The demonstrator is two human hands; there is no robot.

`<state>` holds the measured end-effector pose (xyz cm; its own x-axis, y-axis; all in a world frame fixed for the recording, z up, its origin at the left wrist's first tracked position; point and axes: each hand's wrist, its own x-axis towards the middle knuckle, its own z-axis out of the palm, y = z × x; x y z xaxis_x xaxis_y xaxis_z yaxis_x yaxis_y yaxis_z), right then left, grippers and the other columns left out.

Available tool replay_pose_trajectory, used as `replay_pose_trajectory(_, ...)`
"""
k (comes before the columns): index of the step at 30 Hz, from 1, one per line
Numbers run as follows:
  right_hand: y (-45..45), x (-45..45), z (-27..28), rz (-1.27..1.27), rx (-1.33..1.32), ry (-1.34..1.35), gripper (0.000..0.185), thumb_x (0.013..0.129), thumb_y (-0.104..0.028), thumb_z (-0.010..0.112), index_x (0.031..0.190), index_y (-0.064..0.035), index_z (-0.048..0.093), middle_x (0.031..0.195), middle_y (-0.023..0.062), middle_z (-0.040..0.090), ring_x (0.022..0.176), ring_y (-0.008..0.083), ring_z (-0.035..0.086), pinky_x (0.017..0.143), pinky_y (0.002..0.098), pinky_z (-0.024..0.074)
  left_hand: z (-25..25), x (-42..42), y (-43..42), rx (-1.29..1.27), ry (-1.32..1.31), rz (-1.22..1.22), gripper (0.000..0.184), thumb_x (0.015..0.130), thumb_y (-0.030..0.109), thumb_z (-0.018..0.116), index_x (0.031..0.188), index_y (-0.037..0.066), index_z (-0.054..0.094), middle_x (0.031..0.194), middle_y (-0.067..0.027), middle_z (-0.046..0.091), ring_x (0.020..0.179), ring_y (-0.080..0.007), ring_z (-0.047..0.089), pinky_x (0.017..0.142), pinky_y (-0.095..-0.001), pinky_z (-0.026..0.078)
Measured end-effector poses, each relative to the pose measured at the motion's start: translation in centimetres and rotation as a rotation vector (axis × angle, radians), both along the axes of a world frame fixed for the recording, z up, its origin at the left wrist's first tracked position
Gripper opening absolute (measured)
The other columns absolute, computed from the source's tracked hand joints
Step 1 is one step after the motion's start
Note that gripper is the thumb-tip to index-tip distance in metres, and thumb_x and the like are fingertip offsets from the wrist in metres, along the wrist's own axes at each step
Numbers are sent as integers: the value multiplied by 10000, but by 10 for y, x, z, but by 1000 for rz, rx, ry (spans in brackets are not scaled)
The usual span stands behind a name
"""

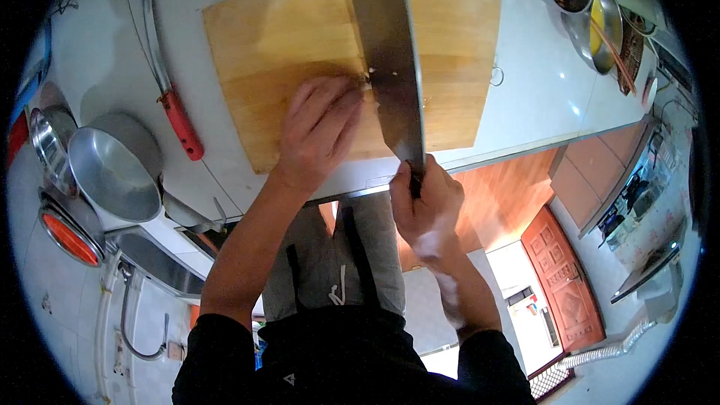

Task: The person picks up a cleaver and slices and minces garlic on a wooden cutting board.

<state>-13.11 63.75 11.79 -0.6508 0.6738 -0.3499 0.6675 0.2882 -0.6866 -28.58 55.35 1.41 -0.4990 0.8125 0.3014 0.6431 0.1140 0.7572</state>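
Right hand point(429, 206) closed around the handle of a cleaver point(391, 52), whose blade extends beyond it over the cutting board point(454, 60). Left hand point(319, 127), fingers bunched and slightly blurred, lies just left of the blade; whether it pinches anything cannot be told. Farther left: red-handled ladle point(178, 121), pot point(112, 169).

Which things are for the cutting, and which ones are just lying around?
For the cutting:
- cleaver, held in the right hand
- tiny pale bits on it, too small to name
- wooden board, under the blade and left hand

Probably just lying around:
- red-handled ladle
- metal pot
- chopsticks in the bowl with something yellow
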Motion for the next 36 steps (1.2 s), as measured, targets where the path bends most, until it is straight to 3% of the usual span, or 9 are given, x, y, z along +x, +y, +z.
replay_pose_trajectory(4,2,11,9,-59,-42,-102,107,903,-10,663,872,-16,560,655,156,569,532,345,584,499,434,475,2,3,0,18,-132,32,273,799,-14,783,1061,-19,707,1092,-161,691,994,-357,662,896,-455,543)
replay_pose_trajectory(10,0,19,4,-15,-35,-52,112,902,-10,662,866,-15,556,635,151,549,528,348,582,483,433,462,10,5,-7,-67,-88,170,311,776,3,826,1070,34,729,1110,-164,704,1014,-348,680,869,-435,558)
replay_pose_trajectory(17,0,18,6,-7,-61,-57,102,915,-9,653,869,-12,562,680,165,583,541,347,600,502,424,487,6,7,-5,-81,-19,150,275,771,-6,834,1027,41,744,1049,-171,703,942,-359,673,824,-440,554)
replay_pose_trajectory(36,-9,11,7,50,-49,-125,128,911,-33,682,874,-31,559,717,150,614,570,345,628,502,429,506,7,0,2,19,50,36,268,774,4,754,1029,-63,706,970,-169,681,871,-327,646,769,-416,542)
